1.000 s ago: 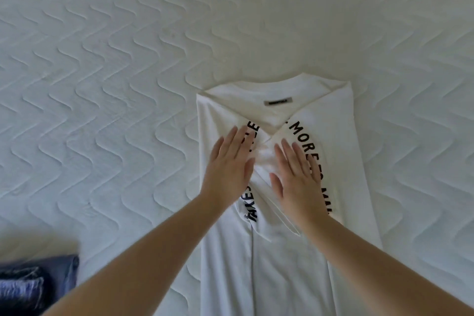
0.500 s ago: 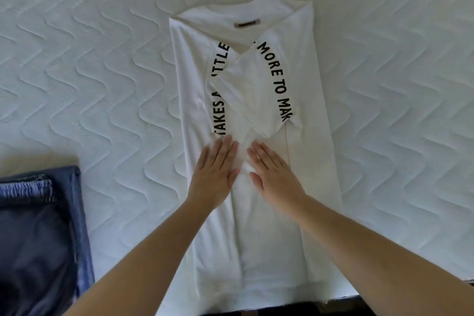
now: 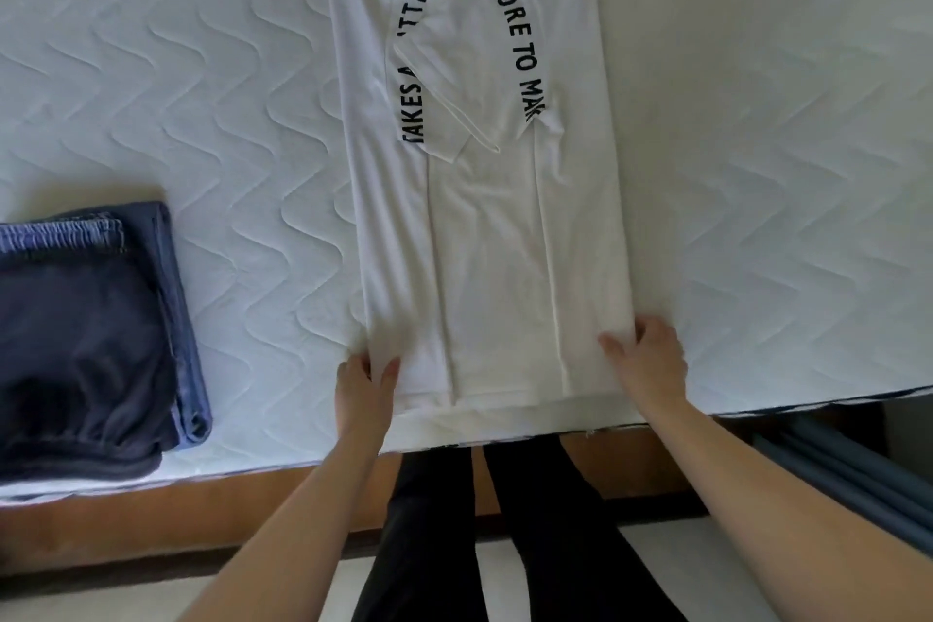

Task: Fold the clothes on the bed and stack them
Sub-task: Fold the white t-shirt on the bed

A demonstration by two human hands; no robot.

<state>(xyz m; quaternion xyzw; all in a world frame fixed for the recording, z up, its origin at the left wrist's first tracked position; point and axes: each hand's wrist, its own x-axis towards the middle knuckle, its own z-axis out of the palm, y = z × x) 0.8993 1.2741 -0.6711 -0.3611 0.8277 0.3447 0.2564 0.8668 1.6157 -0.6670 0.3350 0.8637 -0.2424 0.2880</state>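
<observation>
A white T-shirt (image 3: 484,227) with black lettering lies lengthwise on the bed, both sides and sleeves folded in to make a long strip. Its collar is at the far end and its hem at the near edge of the mattress. My left hand (image 3: 364,391) pinches the hem's left corner, thumb on top and fingers under the cloth. My right hand (image 3: 643,359) pinches the hem's right corner in the same way. A stack of folded dark blue clothes (image 3: 86,333) sits on the bed at the left.
The quilted white mattress (image 3: 757,192) stretches to both sides of the shirt. Its near edge and the wooden bed frame (image 3: 202,515) run below my hands. My dark-trousered legs (image 3: 505,520) stand against the frame.
Both hands slid down the shirt from its chest to the hem, then spread apart and took hold of the two bottom corners. My view tilted down toward the bed's near edge.
</observation>
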